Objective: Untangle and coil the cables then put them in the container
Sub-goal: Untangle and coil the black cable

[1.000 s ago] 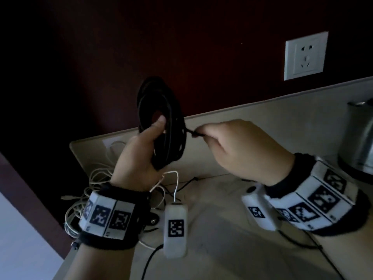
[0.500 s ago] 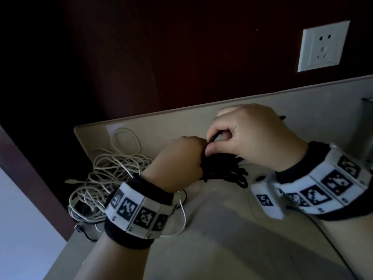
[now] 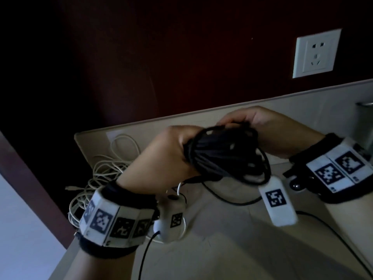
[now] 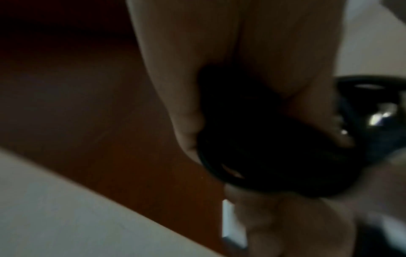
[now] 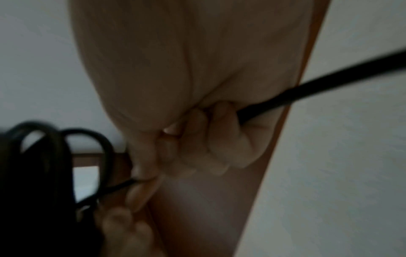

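Note:
A coiled black cable (image 3: pixel 226 156) hangs in the air between both hands, lying roughly sideways above the table. My left hand (image 3: pixel 169 156) grips the coil's left end; in the left wrist view the dark black cable (image 4: pixel 259 139) fills the curled fingers. My right hand (image 3: pixel 260 128) holds the coil's upper right side, and in the right wrist view its fingers (image 5: pixel 197 147) pinch a thin strand of the black cable (image 5: pixel 44 173). A tangled white cable (image 3: pixel 105 170) lies heaped at the table's left end.
The beige table (image 3: pixel 232 249) meets a dark red wall with a white socket (image 3: pixel 316 53). A metal kettle (image 3: pixel 365 126) stands at the right edge. Thin black wires (image 3: pixel 226 199) trail over the table under my wrists. The table's left edge drops off beside the white heap.
The upright coil came down low over the table, then rose again, now turned sideways. My right hand went from pulling the cable's end to holding the coil's top.

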### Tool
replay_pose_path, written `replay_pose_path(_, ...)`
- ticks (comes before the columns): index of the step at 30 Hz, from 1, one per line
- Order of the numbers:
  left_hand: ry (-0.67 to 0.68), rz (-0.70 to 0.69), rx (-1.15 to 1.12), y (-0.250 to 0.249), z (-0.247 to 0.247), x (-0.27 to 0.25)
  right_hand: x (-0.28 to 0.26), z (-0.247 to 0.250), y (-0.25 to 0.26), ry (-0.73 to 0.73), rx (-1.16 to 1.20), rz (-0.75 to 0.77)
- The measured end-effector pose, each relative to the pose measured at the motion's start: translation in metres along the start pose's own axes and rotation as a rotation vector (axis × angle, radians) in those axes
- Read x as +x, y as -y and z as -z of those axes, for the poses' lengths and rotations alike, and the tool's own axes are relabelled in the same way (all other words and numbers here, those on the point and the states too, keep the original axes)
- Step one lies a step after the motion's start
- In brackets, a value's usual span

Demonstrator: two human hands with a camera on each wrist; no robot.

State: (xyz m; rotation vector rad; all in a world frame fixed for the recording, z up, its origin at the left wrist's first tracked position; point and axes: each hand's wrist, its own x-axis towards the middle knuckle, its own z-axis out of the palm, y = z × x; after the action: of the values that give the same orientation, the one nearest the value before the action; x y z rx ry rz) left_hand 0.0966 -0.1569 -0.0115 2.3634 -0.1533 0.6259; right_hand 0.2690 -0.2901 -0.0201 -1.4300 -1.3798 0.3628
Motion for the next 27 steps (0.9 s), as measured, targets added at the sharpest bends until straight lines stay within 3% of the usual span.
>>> replay_pose_path(3,-0.285,0.144,-0.272,0.001,0.0,0.005,0.0,-0.003,-0.005,-0.084,-0.25,-0.015)
replay_pose_path(6,-0.527,0.395,-0.269,0.016,0.002,0.014,-0.002,-0.01,-0.003,-0.035,-0.679,0.003)
replay_pose_path(9,-0.605,0.42,-0.002,0.04,-0.001,0.019,-0.007,-0.023,0.007,-0.016,-1.068,0.023)
replay_pose_path(11,-0.596,0.389,0.242,0.053,-0.005,0.02,-0.009,-0.034,0.015,-0.033,-1.232,0.133)
replay_pose_path(15,-0.455,0.365,0.564,0.069,-0.016,0.017,-0.008,-0.042,0.014,-0.14,-1.183,0.362)
replay_pose_path(19,-0.081,0.138,0.765,0.058,-0.034,0.02,-0.002,-0.035,0.007,-0.188,-1.062,0.315)
replay_pose_path(22,0.059,0.079,0.67,0.05,-0.027,0.02,-0.001,-0.021,0.004,-0.175,-0.838,0.181)
replay_pose_path(27,0.001,0.014,0.335,0.033,-0.011,0.007,-0.002,-0.013,0.006,-0.082,-0.42,0.148)
